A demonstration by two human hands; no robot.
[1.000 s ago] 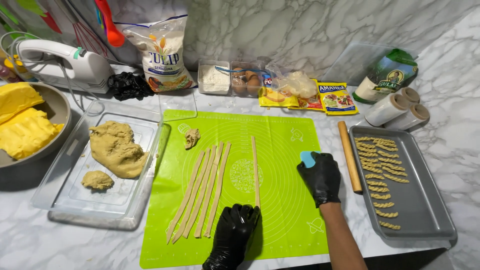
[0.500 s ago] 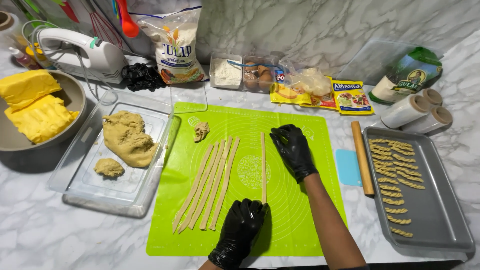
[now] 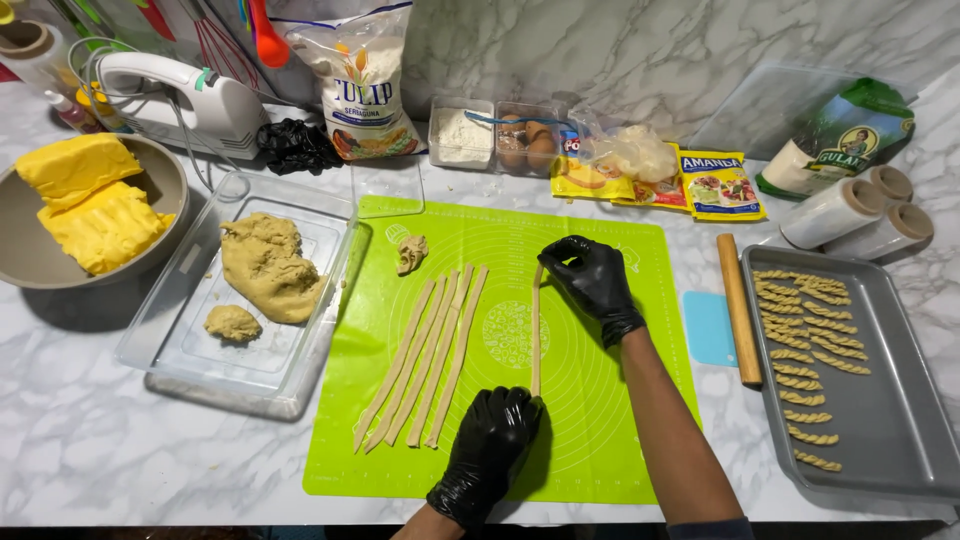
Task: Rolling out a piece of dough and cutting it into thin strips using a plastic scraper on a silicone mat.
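Both gloved hands work one thin dough strip (image 3: 536, 330) lying upright in the middle of the green mat (image 3: 600, 440) on the desk. The right hand (image 3: 590, 275) reaches in from the lower right, forearm slanting up, its grip pinched on the strip's top end. The left hand (image 3: 492, 445) sits at the bottom centre, fingers curled down, grip pressed on the strip's lower end. Four more strips (image 3: 425, 355) lie fanned just left. A tray (image 3: 890, 420) of twisted pieces sits at right, beside a rolling pin (image 3: 738, 305).
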